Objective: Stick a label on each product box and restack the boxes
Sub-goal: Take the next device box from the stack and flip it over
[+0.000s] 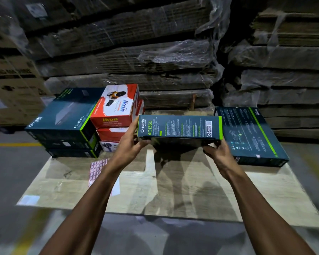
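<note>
Above the cardboard sheet (173,190) on the warehouse floor, the Omada box (180,127) lies crosswise, left hand (132,146) and right hand (216,153) each gripping an end.

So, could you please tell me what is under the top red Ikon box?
The top red Ikon box sits on a second red box, with a white box lowest. The left hand and dark Omada stack hide their sides.
</note>
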Demonstrator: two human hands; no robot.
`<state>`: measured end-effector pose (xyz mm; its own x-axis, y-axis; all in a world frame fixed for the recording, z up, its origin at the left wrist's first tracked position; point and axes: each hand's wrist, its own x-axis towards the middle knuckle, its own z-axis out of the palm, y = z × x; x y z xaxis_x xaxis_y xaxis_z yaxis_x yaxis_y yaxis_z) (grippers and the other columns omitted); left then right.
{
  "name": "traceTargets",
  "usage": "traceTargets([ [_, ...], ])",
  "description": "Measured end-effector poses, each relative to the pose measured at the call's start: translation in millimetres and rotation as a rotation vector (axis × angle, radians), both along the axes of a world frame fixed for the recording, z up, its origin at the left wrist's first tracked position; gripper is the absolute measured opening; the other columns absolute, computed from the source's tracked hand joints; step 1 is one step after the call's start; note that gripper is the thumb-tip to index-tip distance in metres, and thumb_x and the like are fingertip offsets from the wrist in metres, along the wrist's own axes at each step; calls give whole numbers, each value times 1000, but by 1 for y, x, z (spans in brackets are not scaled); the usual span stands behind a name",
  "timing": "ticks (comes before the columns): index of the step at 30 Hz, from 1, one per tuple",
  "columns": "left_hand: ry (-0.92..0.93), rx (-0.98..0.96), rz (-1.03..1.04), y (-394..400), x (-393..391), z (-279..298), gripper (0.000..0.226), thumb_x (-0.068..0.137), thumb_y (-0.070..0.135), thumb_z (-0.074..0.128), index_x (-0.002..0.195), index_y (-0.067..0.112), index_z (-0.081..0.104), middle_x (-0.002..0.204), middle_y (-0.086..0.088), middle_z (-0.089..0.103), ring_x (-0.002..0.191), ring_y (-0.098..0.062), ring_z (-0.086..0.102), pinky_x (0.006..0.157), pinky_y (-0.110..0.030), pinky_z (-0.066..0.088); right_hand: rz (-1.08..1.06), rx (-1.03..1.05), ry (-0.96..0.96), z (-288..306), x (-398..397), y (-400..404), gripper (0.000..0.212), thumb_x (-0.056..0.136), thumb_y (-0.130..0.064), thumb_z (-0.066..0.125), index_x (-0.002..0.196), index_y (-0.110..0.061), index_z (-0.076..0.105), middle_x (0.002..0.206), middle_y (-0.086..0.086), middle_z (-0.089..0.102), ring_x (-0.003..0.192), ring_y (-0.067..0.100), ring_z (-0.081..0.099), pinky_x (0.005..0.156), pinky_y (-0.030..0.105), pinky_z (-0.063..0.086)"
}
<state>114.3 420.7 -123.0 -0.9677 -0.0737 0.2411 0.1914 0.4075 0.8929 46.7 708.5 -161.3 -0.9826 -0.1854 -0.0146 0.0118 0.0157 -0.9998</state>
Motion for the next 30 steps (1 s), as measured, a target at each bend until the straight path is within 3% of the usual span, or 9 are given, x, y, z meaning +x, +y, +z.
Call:
traceTargets([
  [5,20,-33,52,3,0,1,76,87,6,67,150,25,27,127,25,51,117,7,53,92,-15,47,-11,142,118,3,1,-8,55,89,10,59,139,-2,39,121,5,57,94,-12,59,82,9,49],
  [8,53,-42,97,4,-2,1,73,86,18,66,150,21,31,121,30,55,107,11,57,81,-10,49,-34,224,202,1,-1,-7,57,89,1,64,140,-8,40,126,-2,56,110,-6,55,98,17,45],
  [12,104,-7,196,5,-9,10,63,88,35,62,146,21,40,119,10,62,100,10,60,68,-8,49,-49,211,293,12,4,-11,59,93,-25,62,145,-22,34,135,-16,49,120,-20,41,96,1,33],
  [14,136,-21,252,4,-15,15,53,93,35,61,142,22,45,122,5,64,104,3,60,75,-10,48,-59,169,253,17,5,-14,65,93,-37,59,148,-31,27,145,-15,42,131,-11,37,107,12,33],
  [17,113,0,324,8,-25,18,48,93,41,59,137,26,46,121,2,65,108,-12,62,83,-26,52,-151,190,230,19,6,-21,75,92,-43,57,153,-38,13,159,-8,26,144,8,27,118,34,25],
  [20,57,-33,414,14,-29,14,46,93,45,58,130,25,41,110,-3,66,97,-21,63,75,-30,46,-172,208,250,18,13,-24,76,93,-44,54,152,-41,7,162,-8,16,141,2,19,113,31,22],
  [24,22,-37,411,17,-34,7,46,90,55,51,125,31,33,112,-7,64,95,-27,63,84,-44,52,-131,297,304,7,18,-19,78,100,-28,52,144,-53,-8,162,-16,2,139,-5,8,113,26,13],
  [27,7,-36,334,21,-37,-3,53,95,45,49,139,34,22,133,-8,55,115,-25,57,102,-48,45,-89,403,368,-5,19,-16,78,101,-26,51,141,-55,-9,162,-14,-1,141,-5,5,112,26,10],
  [30,-24,-105,214,25,-27,-31,71,98,35,49,151,39,3,157,1,26,138,-15,34,115,-41,26,-107,413,338,-11,15,-16,71,101,-30,50,140,-58,-2,163,-7,9,146,6,9,114,32,12],
])
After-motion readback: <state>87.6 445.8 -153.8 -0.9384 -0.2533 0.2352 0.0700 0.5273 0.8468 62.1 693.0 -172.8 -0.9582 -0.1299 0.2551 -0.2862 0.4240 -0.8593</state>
